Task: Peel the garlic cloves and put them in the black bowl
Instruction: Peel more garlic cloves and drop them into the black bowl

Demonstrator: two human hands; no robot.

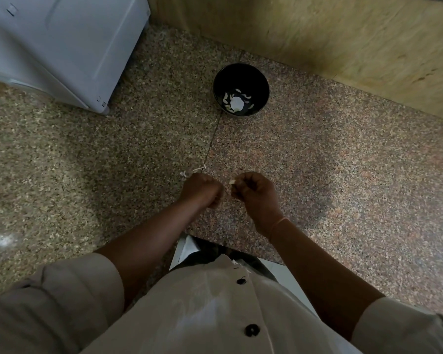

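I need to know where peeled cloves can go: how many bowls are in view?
1. The black bowl stands on the speckled floor, beyond the left hand and right hand, near the wooden panel, with pale garlic pieces inside. The person's body may hide others.

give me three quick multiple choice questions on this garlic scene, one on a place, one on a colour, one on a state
1. Where does the black bowl stand?
A) on the white appliance
B) on the speckled counter, near the wall
C) in the person's lap

2. What colour are the shirt buttons?
A) red
B) gold
C) black

3. What state is the bowl in?
A) upright, with peeled cloves inside
B) tipped on its side
C) covered by a lid

Answers: 1 B, it rests on the counter close to the wall; 2 C, both buttons show dark against the pale shirt; 3 A, its open mouth faces up and pale cloves lie on its bottom.
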